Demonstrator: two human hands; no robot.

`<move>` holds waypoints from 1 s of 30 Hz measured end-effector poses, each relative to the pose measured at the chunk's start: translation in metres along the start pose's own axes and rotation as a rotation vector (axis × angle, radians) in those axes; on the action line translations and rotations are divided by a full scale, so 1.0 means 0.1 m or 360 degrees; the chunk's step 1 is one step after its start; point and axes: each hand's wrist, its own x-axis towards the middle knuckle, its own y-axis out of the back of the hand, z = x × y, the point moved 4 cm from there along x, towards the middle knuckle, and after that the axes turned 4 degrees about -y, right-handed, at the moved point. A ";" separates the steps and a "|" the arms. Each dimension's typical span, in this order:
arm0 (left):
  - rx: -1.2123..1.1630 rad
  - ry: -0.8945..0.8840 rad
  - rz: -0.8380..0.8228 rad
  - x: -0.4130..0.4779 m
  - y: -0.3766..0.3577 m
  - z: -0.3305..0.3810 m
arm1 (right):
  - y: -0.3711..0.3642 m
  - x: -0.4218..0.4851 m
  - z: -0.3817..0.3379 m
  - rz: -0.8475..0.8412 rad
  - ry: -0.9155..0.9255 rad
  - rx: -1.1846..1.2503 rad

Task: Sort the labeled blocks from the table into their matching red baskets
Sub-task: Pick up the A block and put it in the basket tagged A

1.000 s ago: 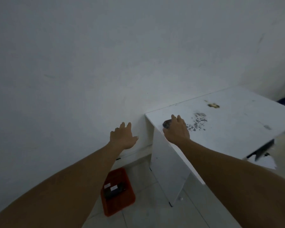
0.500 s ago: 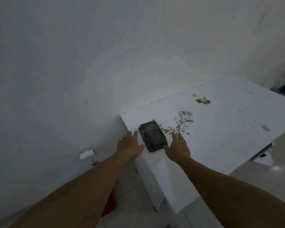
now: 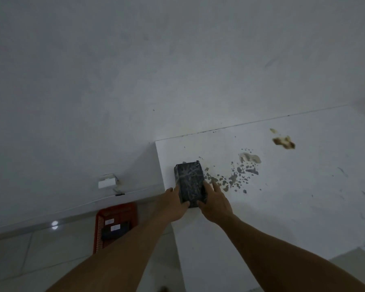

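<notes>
Here the dark block (image 3: 190,183) lies flat near the left corner of the white desk (image 3: 293,207), and I see both hands against its near end. The left hand (image 3: 173,204) touches its left side and the right hand (image 3: 214,204) its right side, fingers pressing the block between them. On the floor to the left, beside the wall, stands a red basket (image 3: 114,213) with a dark labeled block (image 3: 115,229) inside.

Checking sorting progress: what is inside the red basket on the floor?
The red basket holds a dark block with white labels on top. The left forearm covers the basket's right side, so anything there is hidden.
</notes>
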 end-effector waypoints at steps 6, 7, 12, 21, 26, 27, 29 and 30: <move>-0.0336 0.0051 -0.0032 0.10 -0.14 0.00 | -0.01 0.14 0.01 -0.0063 0.0063 -0.0088; -0.0392 0.0076 -0.0022 0.11 -0.16 0.00 | -0.02 0.15 0.01 -0.0085 0.0088 -0.0099; -0.0471 0.0151 0.0031 0.16 -0.25 0.02 | -0.13 0.14 0.08 -0.0204 0.0270 -0.0016; -0.1010 0.0373 0.0442 0.17 -0.17 0.20 | -0.08 0.16 0.14 -0.0085 0.0312 0.0269; -0.1197 0.0455 0.0508 0.22 0.06 0.37 | 0.11 0.18 0.05 0.0041 0.0402 0.0311; -0.1227 0.0444 0.0518 0.24 0.13 0.43 | 0.18 0.18 0.04 0.0101 0.0410 0.0272; -0.1282 0.0418 0.0547 0.26 0.25 0.54 | 0.35 0.18 -0.01 0.0292 0.0452 0.0157; -0.1306 0.0412 0.0560 0.28 0.29 0.59 | 0.45 0.18 -0.05 0.0400 0.0509 0.0115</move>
